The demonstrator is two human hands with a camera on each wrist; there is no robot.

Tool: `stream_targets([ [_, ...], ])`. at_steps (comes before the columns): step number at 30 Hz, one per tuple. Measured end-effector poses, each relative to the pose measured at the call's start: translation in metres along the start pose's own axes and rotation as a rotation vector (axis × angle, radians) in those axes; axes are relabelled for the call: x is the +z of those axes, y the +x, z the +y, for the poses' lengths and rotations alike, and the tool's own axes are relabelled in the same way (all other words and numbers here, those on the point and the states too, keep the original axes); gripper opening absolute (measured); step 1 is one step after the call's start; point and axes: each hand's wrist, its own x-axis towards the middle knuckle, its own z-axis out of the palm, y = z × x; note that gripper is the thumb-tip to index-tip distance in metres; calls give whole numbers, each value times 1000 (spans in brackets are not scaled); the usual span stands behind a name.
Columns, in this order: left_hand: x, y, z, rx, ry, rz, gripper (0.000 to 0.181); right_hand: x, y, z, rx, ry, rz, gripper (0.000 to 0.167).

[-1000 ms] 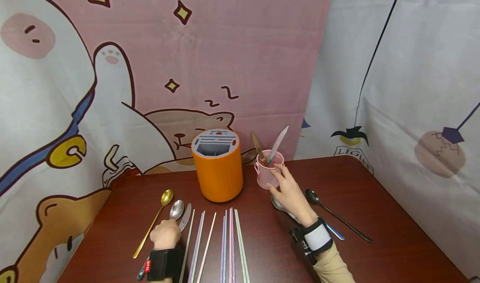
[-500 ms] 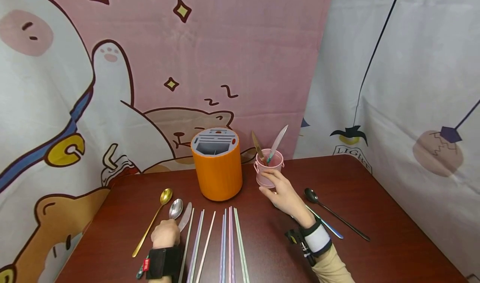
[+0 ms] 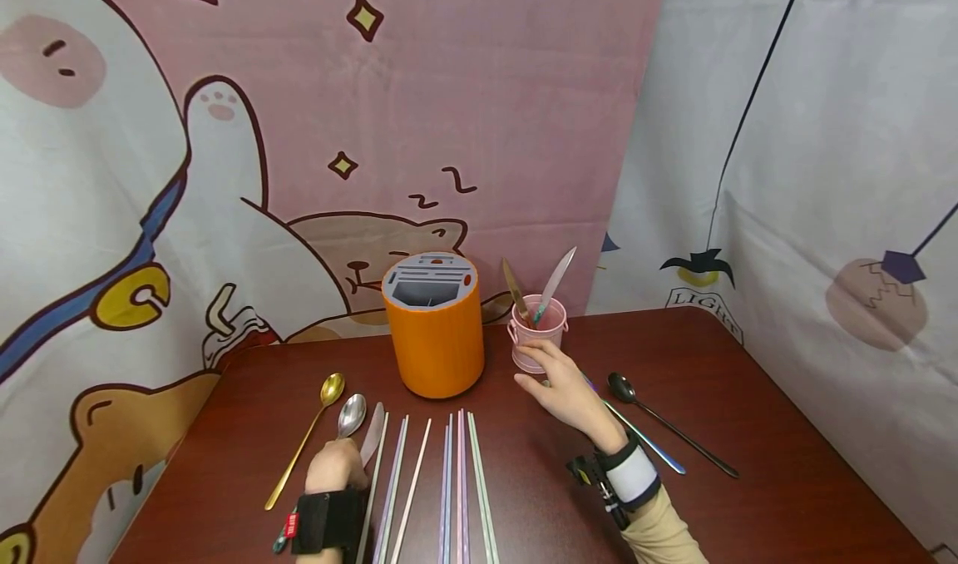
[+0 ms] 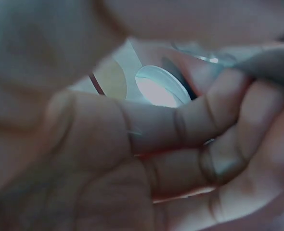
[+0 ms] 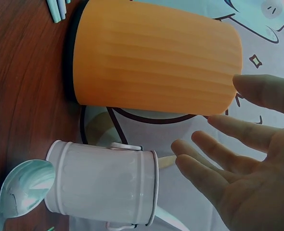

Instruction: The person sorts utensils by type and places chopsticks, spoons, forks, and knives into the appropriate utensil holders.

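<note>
Right hand (image 3: 565,395) has shifted left, the pink bucket (image 5: 103,184) apparently just beyond.

The holder (image 3: 437,356) is orange with a grey top, the bucket (image 5: 103,183) pink. From the left, the first spoon (image 3: 332,390) is gold, the second spoon (image 3: 352,415) silver. The table (image 3: 748,389) is reddish brown; the far curtain (image 3: 479,90) shows cartoon animals on pink.

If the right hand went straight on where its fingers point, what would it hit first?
Probably the orange holder: the right hand points toward it in the head view. Depth is unclear, though, and the pink bucket lies so near that line it might be touched first.
</note>
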Motion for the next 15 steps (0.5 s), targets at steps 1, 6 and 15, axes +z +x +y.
stream_targets([
  [1,0,0,0,6,-2,-10,14,0,0,0,5,-1,-5,44],
  [6,-1,0,-1,13,-26,-41,8,1,-1,1,7,8,-21,44],
  [15,-4,3,1,-11,-50,-65,13,-1,-1,-3,2,16,-37,43],
])
